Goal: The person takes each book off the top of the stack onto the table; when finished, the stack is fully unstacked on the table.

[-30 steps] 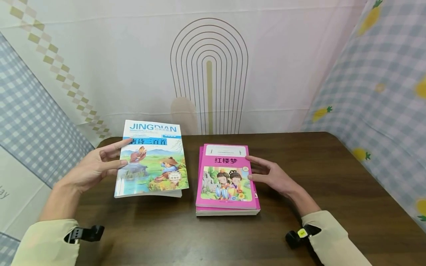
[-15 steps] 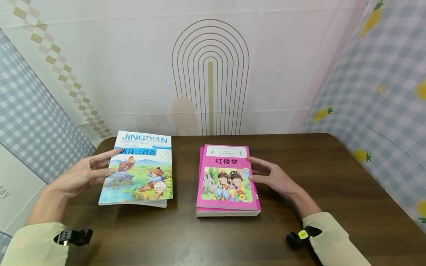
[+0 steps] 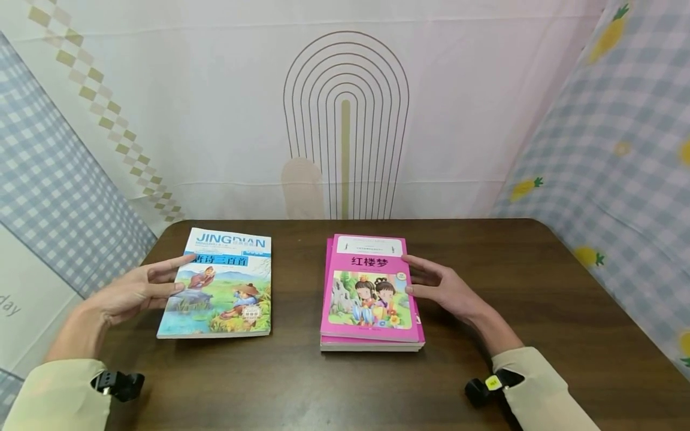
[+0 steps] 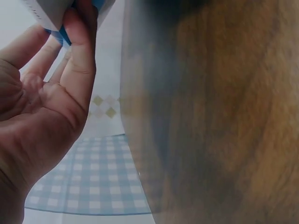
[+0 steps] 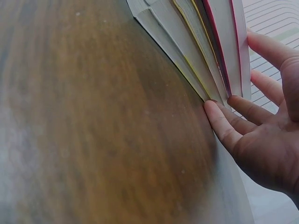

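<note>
On the left in the head view, my left hand [image 3: 129, 290] grips the left edge of a book [image 3: 218, 284] with a white and blue cover and a painted river scene. In the left wrist view, that book's corner [image 4: 49, 11] shows between thumb and fingers. Whether the book lies fully on the table I cannot tell. Right of centre is a stack of books with a pink book [image 3: 369, 287] on top. My right hand [image 3: 447, 290] rests against the stack's right side, fingers extended. The right wrist view shows its fingertips on the edges of several stacked books [image 5: 201, 42].
Both hands work above a dark brown wooden table [image 3: 345, 389]. A white cloth backdrop [image 3: 226, 108] with printed arches stands behind it. Checked cloth [image 3: 604, 197] with pineapples hangs on the right, and blue checked cloth [image 3: 59, 155] on the left.
My left hand has carried the white and blue book leftward and down towards the table, and its lower pages no longer hang apart. The right hand and the pink stack have stayed put.
</note>
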Action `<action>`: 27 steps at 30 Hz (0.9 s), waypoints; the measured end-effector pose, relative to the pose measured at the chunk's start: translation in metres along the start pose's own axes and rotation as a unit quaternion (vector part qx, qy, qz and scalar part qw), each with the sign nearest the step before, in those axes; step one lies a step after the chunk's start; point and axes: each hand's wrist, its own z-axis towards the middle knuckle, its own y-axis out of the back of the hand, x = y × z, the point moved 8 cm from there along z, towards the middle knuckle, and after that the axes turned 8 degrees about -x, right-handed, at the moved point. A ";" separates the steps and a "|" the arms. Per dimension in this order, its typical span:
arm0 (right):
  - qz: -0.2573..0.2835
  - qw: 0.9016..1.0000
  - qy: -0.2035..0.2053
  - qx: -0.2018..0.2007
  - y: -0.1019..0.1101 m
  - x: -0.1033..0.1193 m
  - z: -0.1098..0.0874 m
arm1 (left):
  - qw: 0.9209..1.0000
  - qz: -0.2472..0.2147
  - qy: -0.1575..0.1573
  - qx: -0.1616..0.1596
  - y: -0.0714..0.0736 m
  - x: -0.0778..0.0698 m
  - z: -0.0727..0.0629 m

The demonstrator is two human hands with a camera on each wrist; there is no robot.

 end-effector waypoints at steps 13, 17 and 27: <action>-0.007 1.000 0.002 -0.003 0.000 0.000 0.000 | 0.997 0.052 0.028 -0.042 0.010 0.020 0.000; -0.006 1.000 0.003 -0.001 0.001 -0.001 0.000 | 0.997 0.049 0.031 -0.055 0.014 0.026 -0.001; -0.008 1.000 -0.001 -0.003 0.001 -0.003 0.000 | 0.995 0.034 0.055 -0.078 0.021 0.035 0.001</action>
